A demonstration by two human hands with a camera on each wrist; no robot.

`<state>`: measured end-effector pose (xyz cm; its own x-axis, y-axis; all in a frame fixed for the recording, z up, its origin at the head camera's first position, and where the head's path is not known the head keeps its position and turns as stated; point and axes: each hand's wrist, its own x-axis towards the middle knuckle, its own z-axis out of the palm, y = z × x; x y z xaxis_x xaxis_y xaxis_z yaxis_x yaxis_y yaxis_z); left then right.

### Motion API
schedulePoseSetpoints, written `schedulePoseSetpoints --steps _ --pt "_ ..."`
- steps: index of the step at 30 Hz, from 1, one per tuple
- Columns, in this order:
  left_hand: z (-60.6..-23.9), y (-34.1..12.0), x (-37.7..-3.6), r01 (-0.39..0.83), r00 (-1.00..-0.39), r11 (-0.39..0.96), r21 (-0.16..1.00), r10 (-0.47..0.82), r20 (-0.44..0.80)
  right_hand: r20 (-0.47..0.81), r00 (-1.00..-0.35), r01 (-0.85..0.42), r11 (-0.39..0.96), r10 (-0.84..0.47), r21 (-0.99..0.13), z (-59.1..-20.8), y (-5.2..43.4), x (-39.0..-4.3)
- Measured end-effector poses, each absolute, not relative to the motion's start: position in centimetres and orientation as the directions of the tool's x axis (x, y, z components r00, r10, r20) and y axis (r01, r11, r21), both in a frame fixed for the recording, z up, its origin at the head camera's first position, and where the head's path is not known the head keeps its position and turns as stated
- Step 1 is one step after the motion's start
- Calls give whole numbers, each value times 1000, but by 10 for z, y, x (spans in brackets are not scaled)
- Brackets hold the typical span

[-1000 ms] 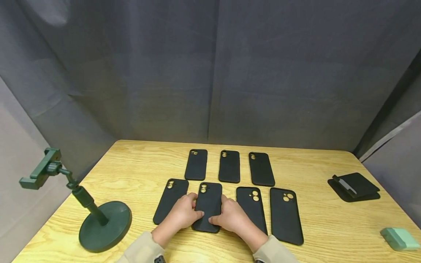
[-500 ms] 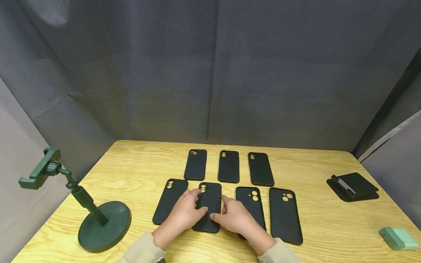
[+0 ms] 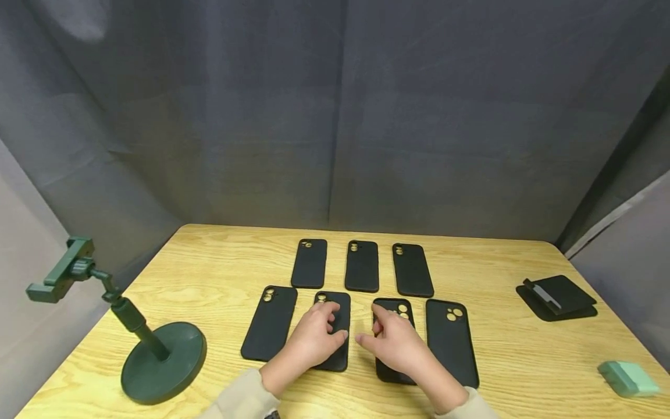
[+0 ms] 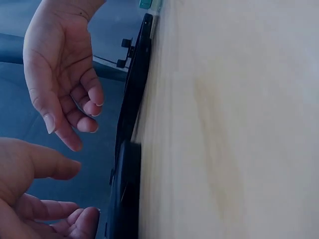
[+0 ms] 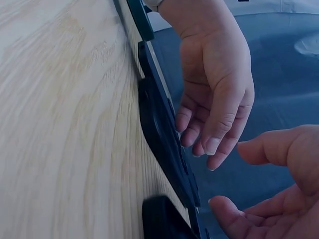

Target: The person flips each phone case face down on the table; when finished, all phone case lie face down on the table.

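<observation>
Your left hand (image 5: 214,84) is hovering with relaxed fingers just above a black phone case (image 5: 164,134) that is lying flat on the wooden tabletop (image 5: 65,124). Your right hand (image 5: 269,184) is showing loosely spread at the lower right, holding nothing.

Both forearms come in over the near edge of the desk, cuffs of pale sleeves just showing. The left hand (image 3: 316,337) lies palm down, fingers (image 3: 331,314) loosely spread and pointing toward the far edge, thumb out to the side. The right hand (image 3: 399,344) sits just beside it, palm down, fingers relaxed and slightly bent, thumb reaching toward the left thumb without touching. Neither hand grips anything.
</observation>
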<state>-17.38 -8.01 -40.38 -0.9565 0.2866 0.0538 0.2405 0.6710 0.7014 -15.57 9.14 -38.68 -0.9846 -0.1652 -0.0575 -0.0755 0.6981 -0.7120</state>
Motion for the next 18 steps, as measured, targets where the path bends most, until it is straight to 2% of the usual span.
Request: schedulePoseSetpoints --steps 7,18 --pt "-406 -67 -173 219 -944 633 743 329 -2 -67 -990 -41 722 -120 -691 -386 109 -150" --pt "-410 -50 -177 201 -937 599 775 348 -26 -100 -995 45 772 -24 -633 -391 139 -146"
